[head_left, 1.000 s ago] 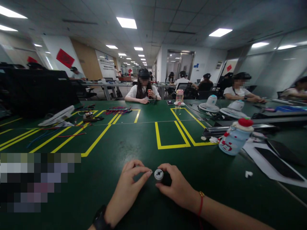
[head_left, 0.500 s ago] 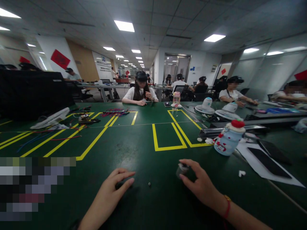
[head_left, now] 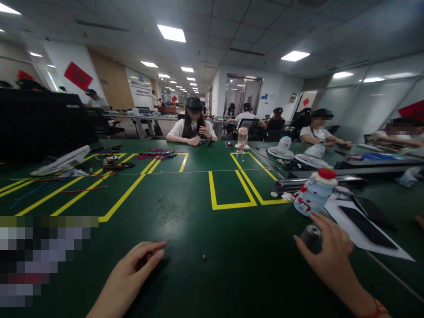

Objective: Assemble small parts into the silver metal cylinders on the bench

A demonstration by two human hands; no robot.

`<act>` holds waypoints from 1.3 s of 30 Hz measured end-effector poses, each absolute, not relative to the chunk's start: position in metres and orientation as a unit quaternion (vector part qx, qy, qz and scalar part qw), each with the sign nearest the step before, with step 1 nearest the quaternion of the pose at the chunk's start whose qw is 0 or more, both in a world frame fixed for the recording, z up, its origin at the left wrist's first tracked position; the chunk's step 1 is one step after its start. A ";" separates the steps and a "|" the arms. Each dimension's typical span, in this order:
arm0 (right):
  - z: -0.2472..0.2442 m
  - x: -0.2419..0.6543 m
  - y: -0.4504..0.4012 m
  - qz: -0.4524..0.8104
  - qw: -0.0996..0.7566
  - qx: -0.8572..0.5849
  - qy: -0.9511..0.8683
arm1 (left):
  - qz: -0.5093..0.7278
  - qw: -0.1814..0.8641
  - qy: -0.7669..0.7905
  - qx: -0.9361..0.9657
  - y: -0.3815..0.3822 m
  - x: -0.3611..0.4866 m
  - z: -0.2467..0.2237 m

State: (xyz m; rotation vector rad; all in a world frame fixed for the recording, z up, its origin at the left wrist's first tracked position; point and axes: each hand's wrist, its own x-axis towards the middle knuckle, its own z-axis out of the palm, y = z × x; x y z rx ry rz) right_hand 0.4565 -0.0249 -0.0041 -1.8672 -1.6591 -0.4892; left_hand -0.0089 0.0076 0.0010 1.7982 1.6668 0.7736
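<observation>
We note the sm. metal part on tbl., R of our L hand (thumb/index parted, nothing pinched), nearer it than our R hand, spread loosely around metal cyl., axis approx. vert.

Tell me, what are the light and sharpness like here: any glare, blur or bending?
In the head view, ceiling lights burn out white and leave a soft sheen on the table; in that head view, the pillar at left leans, as if wide-angle; also in the head view, the cylinder by the right hand looks dim, and mosaic covers the lower left.
</observation>
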 end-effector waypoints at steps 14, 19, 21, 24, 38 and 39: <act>0.023 0.271 0.008 0.137 0.230 -0.480 -0.835 | 0.280 0.295 0.616 0.675 0.004 -0.012 -0.003; 0.033 0.385 -0.009 -0.062 0.304 -0.592 -0.743 | 0.280 0.301 0.618 0.670 0.007 -0.010 -0.005; 0.032 0.444 -0.016 -0.167 0.338 -0.642 -0.668 | 0.277 0.306 0.620 0.667 0.007 -0.007 -0.004; 0.026 0.513 -0.024 -0.163 0.279 -0.701 -0.635 | 0.270 0.319 0.623 0.662 0.007 -0.005 -0.003; 0.036 0.528 -0.014 -0.108 0.177 -0.728 -0.654 | 0.264 0.327 0.627 0.656 0.008 -0.010 -0.006; 0.035 0.529 -0.013 -0.103 0.178 -0.730 -0.652 | 0.266 0.326 0.626 0.656 0.008 -0.010 -0.007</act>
